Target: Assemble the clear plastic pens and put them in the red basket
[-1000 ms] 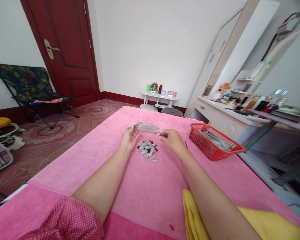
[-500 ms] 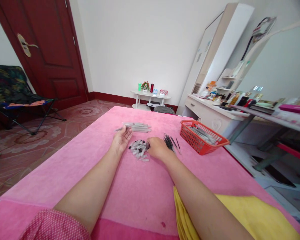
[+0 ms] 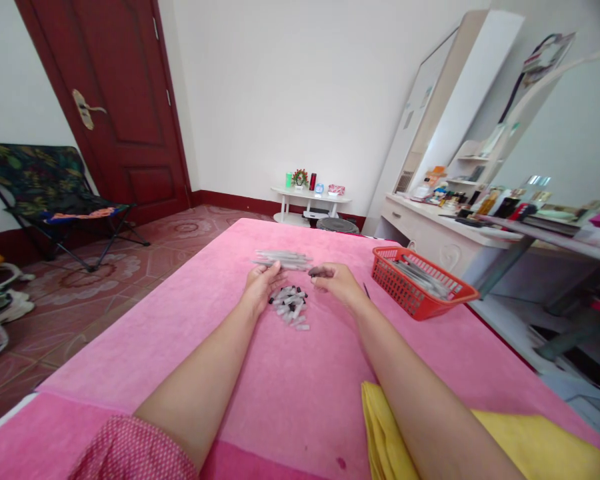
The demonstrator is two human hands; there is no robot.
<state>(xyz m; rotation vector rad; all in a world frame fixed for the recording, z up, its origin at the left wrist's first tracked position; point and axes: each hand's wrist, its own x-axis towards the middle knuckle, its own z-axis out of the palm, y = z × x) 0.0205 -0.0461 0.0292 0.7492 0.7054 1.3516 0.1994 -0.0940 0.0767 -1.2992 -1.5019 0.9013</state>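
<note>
A heap of small clear and black pen caps lies on the pink cloth between my hands. Behind it is a row of thin, clear grey pen barrels. My left hand, palm turned up, is at the near left end of this row; its thumb and fingers seem to pinch a pen barrel that blends with those behind. Right of the heap, my right hand pinches a small dark piece, apparently a pen cap, between thumb and forefinger. A thin black refill shows beside my right wrist.
An orange-red plastic basket with grey pens in it stands at the table's right. A folded yellow cloth lies under my right forearm. Beyond are a low white table, a dressing table and a folding chair.
My right hand has lifted from the edge of the cap heap and moved away, now pinching a dark piece. My left hand has shifted slightly. The view has turned a little left.
</note>
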